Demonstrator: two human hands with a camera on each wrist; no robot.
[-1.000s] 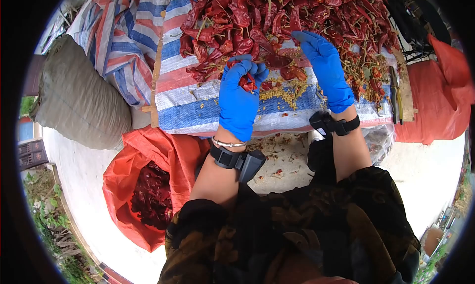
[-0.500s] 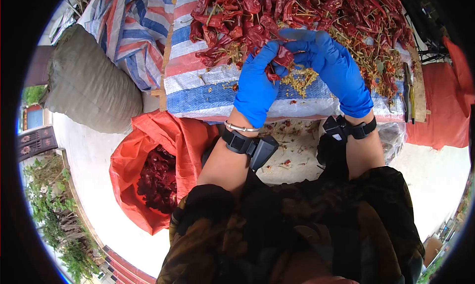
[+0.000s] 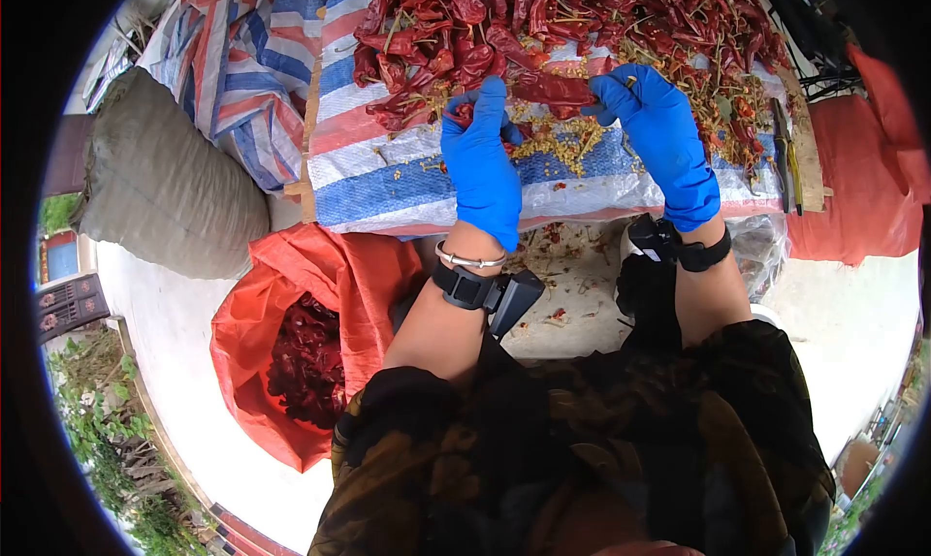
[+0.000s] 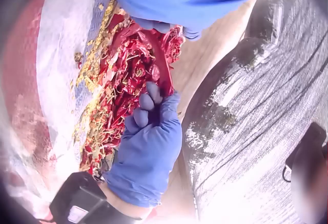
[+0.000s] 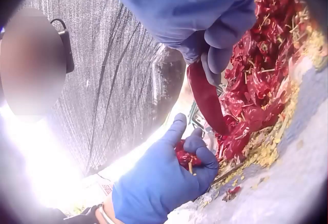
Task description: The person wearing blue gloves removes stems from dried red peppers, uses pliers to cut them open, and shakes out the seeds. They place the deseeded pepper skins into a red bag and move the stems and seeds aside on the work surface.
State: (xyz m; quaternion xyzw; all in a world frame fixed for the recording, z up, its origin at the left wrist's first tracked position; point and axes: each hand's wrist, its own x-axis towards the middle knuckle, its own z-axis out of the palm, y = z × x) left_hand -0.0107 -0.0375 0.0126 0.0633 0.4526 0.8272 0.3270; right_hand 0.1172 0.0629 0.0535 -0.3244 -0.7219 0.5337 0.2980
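In the head view, my blue-gloved right hand [image 3: 658, 134] pinches one end of a long, flattened dried red chili [image 3: 553, 89]. The chili stretches leftward from those fingertips toward the other hand. My left hand [image 3: 482, 163], gloved in the same blue, has its fingers curled round other red chilies [image 5: 187, 157], seen in its palm in the right wrist view. There its raised thumb stands apart from the long chili [image 5: 206, 98]. Behind both hands lies a heap of dried red chilies [image 3: 582, 8], with pale yellow seeds [image 3: 567, 141] scattered in front of it.
A striped red, white and blue sheet [image 3: 364, 199] covers the table. An open red sack [image 3: 373, 294] of chilies stands at the lower left, below a full grey sack [image 3: 175, 183]. Thin tools [image 3: 787, 158] lie by the right edge, near another red sack [image 3: 858, 183].
Half a second ago the hands were close together at a chili; now they are farther apart, and the right hand holds the long chili out between them. The head view has shifted slightly.
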